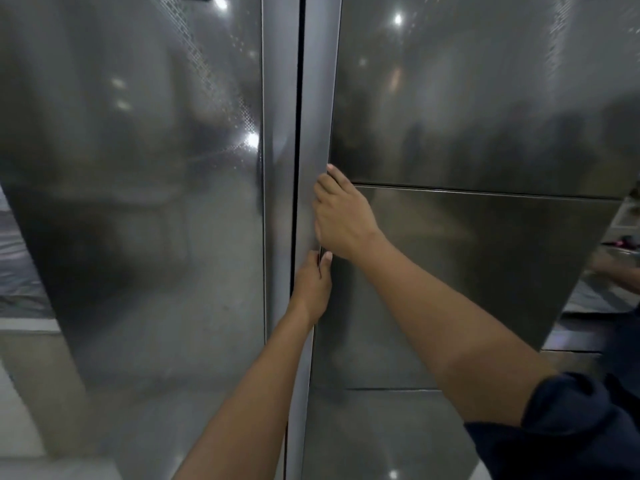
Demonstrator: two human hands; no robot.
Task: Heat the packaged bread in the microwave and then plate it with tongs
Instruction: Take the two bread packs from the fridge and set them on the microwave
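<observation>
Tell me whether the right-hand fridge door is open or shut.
Shut: right door sits flush beside left door, only a thin dark seam between. Both the left hand and right hand grip its edge.

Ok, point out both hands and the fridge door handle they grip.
left hand (311,285): head view, back of the hand, the lower one on the handle.
right hand (344,218): head view, back of the hand, the upper one.
door handle (320,81): head view, bare strip above the hands.

at the far right a pale surface (627,253) bears something small and pink (622,243), perhaps cloth.
</observation>
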